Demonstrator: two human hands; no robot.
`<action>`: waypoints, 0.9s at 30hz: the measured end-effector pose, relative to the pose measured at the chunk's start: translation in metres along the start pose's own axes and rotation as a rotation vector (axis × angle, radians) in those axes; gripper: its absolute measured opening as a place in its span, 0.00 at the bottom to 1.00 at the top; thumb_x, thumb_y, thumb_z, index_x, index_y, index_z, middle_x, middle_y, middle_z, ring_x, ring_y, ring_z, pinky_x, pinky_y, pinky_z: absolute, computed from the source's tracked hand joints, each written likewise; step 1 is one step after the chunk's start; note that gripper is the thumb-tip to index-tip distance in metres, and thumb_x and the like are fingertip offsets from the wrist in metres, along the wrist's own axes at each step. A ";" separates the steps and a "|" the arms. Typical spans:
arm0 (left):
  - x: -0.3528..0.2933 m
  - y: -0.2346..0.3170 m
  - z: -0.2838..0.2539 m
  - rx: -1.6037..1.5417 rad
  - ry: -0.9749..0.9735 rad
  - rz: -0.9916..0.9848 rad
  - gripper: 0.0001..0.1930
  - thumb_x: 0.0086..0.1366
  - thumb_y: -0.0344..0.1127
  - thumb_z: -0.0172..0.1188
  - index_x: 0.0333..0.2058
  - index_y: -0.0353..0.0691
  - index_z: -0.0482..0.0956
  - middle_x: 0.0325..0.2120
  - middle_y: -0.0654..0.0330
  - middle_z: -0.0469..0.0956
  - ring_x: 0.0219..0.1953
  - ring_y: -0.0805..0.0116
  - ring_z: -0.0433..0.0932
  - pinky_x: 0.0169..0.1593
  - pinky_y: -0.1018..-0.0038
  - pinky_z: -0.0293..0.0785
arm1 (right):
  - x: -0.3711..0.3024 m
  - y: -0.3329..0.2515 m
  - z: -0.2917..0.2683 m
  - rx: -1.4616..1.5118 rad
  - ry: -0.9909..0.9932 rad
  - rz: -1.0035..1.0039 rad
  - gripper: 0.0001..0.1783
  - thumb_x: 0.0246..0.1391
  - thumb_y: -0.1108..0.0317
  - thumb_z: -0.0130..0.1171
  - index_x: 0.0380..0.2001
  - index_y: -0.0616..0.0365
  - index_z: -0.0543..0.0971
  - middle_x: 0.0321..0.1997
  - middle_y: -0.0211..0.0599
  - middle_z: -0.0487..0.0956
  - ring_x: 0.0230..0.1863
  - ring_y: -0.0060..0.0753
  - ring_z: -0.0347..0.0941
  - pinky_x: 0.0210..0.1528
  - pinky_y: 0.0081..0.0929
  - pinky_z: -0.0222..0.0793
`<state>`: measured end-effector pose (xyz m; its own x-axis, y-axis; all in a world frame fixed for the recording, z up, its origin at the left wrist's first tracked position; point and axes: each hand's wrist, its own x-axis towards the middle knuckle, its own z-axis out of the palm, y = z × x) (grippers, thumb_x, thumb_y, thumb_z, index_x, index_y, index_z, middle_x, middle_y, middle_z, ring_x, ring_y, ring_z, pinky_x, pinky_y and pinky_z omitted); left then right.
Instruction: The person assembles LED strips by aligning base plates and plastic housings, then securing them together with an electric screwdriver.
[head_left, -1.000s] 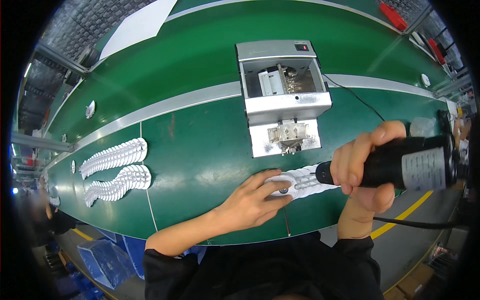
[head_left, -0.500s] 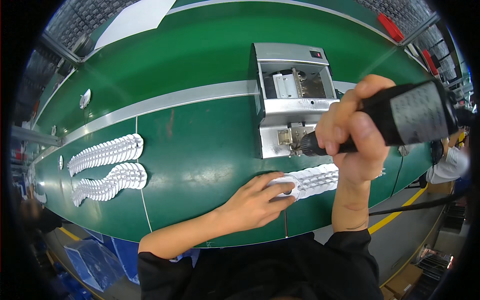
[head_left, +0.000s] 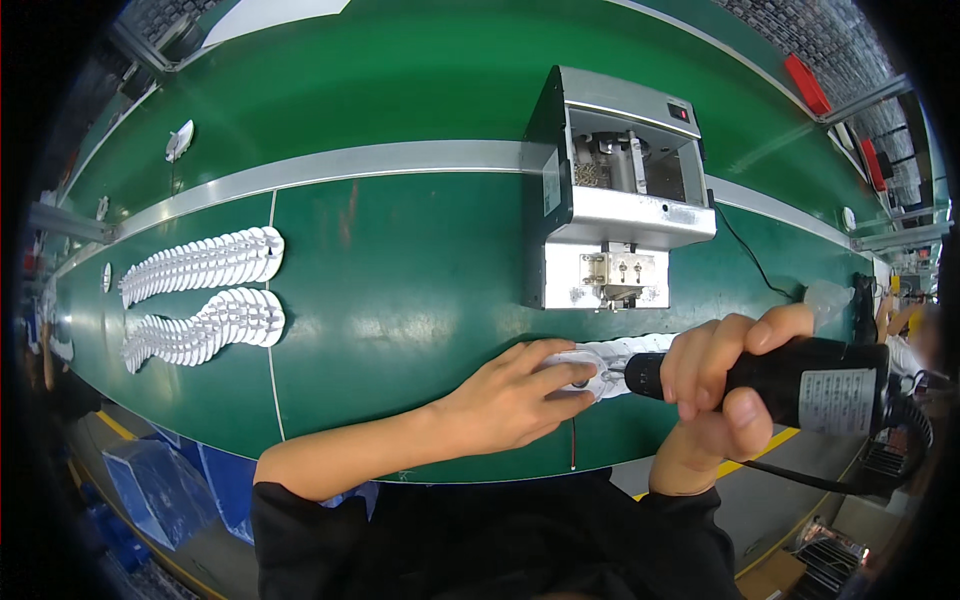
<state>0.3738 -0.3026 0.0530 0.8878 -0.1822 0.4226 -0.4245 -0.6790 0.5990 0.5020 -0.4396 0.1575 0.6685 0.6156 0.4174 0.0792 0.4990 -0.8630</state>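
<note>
My right hand (head_left: 725,375) is closed around a black electric screwdriver (head_left: 800,385) with a pale label and a cable at its rear. Its tip points left and meets a white ribbed plastic strip (head_left: 640,346) lying on the green bench, close to my left fingertips. My left hand (head_left: 520,395) grips the rounded left end of that strip and holds it against the bench. The right hand and the driver cover much of the strip. Just behind it stands a silver screw feeder (head_left: 620,215), with small screws visible inside its open top.
Two more white ribbed strips (head_left: 205,270) lie at the left of the bench (head_left: 400,260). A metal rail (head_left: 400,158) crosses behind them. Blue bins (head_left: 165,490) stand below the left front edge. The driver's cable (head_left: 800,478) trails off to the right.
My right hand has brought the screwdriver from the feeder's front down to the strip's left part. The left hand stays on the strip's end. The whole view has shifted slightly.
</note>
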 end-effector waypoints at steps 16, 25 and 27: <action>0.001 0.000 0.003 0.010 0.029 -0.005 0.16 0.50 0.31 0.62 0.40 0.44 0.82 0.47 0.59 0.73 0.53 0.54 0.69 0.51 0.63 0.73 | -0.011 0.013 0.006 0.041 0.005 0.138 0.21 0.44 0.80 0.61 0.40 0.58 0.63 0.22 0.37 0.70 0.22 0.28 0.67 0.28 0.27 0.68; -0.001 -0.001 0.008 0.033 0.046 -0.017 0.12 0.52 0.33 0.64 0.38 0.48 0.82 0.45 0.60 0.74 0.54 0.54 0.71 0.48 0.62 0.72 | -0.011 0.015 -0.004 -0.010 -0.112 0.124 0.21 0.44 0.80 0.62 0.39 0.59 0.64 0.22 0.36 0.71 0.23 0.27 0.69 0.30 0.26 0.70; -0.002 -0.003 0.011 0.034 0.059 -0.004 0.12 0.52 0.33 0.64 0.38 0.48 0.82 0.45 0.60 0.74 0.54 0.54 0.71 0.48 0.62 0.72 | -0.012 0.014 -0.005 -0.015 -0.130 0.147 0.23 0.44 0.78 0.64 0.41 0.58 0.64 0.21 0.35 0.71 0.20 0.27 0.68 0.26 0.26 0.69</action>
<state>0.3754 -0.3077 0.0429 0.8773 -0.1376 0.4599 -0.4133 -0.7038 0.5778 0.4991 -0.4426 0.1389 0.5723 0.7553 0.3194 -0.0004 0.3897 -0.9210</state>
